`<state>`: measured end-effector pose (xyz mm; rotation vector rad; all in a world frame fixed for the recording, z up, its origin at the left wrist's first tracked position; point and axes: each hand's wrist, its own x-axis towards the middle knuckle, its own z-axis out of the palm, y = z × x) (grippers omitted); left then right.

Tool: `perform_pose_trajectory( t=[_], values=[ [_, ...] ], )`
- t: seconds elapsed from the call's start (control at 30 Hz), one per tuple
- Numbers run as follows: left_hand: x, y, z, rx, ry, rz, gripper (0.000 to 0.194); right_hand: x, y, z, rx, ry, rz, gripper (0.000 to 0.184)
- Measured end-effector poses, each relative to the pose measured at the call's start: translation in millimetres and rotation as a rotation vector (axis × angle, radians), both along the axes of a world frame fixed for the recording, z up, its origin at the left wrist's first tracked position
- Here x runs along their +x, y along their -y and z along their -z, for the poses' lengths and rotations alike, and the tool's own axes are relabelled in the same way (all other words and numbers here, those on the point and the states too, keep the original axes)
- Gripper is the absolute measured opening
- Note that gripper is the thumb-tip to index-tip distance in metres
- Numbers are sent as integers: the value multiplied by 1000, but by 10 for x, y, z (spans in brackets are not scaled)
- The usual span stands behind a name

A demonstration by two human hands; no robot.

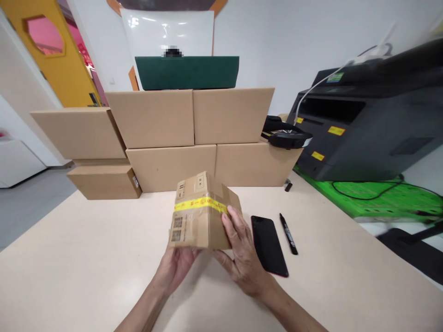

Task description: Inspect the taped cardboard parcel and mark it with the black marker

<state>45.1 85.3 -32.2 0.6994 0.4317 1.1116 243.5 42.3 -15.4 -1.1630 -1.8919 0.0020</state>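
Note:
Between my hands is a small cardboard box [194, 228], tilted, with a corner edge facing me. Yellow printed tape runs around it, and dark square codes mark its left face. My left hand [180, 267] supports it from below at the left, its fingertips partly hidden behind and under the box. My right hand [242, 256] presses on the right face, fingers laid against the cardboard near the tape and thumb at the lower edge. Just right of that hand lies a black phone [270, 245], face up, with a black marker [288, 234] beyond it.
Large cardboard boxes [169, 169] are stacked along the table's back, topped by a dark green box [188, 73]. A black headset [290, 138] rests at the stack's right end. To the right, a dark printer [374, 133] stands on a green base [346, 198]. The pale table [86, 258] extends left.

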Motion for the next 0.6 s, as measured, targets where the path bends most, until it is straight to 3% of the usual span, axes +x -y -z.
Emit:
perform_pose_trajectory(
  t=[0.1, 0.2, 0.4, 0.6],
  values=[
    [59, 58, 9, 200, -10, 11, 77, -88, -35, -18, -35, 23, 82, 77],
    [85, 95, 32, 323, -80, -29, 85, -257, -73, -19, 41, 102, 196, 77],
    [79, 50, 25, 307, -79, -222, 101, -622, -91, -9, 206, 318, 425, 74],
    [61, 28, 11, 215, -66, -349, 102, -809, -56, -132, 296, 415, 431, 60]
  ],
)
